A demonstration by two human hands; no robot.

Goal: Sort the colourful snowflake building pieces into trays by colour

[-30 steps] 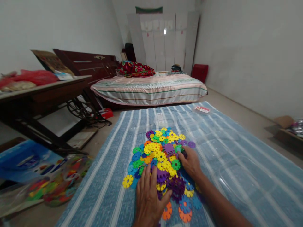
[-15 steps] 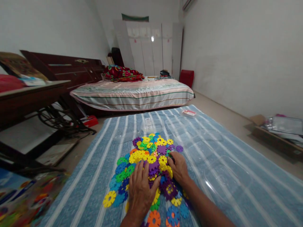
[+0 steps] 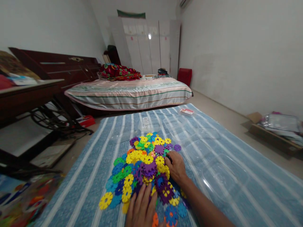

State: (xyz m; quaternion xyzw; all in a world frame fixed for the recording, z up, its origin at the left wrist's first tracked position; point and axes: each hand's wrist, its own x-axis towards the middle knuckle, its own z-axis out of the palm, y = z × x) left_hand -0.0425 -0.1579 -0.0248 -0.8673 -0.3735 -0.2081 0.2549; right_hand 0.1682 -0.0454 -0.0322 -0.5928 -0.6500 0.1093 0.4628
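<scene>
A heap of flat, notched snowflake discs (image 3: 149, 159) in yellow, purple, blue, green and orange lies on the striped cloth. My left hand (image 3: 142, 206) rests at the near side of the heap, palm down, its fingers stretched forward over the discs. At the heap's right edge is my right hand (image 3: 175, 165), its fingers curled in toward the thumb. Something dark shows between them, too small to name. Just left of those fingertips lie yellow discs (image 3: 159, 160), with darker purple discs (image 3: 165, 189) below.
Clear plastic boxes and lids (image 3: 224, 173) lie on the blue striped cloth (image 3: 87, 176) right of and behind the heap. A small red-and-white item (image 3: 187, 111) sits near the far edge. A bed (image 3: 132, 93) stands beyond, a sewing-machine table (image 3: 30, 90) to the left, a cardboard box (image 3: 274, 135) right.
My left hand has drawn back toward me from the middle of the heap, uncovering purple and yellow discs. My right hand has stayed at the right edge. The view has shifted slightly.
</scene>
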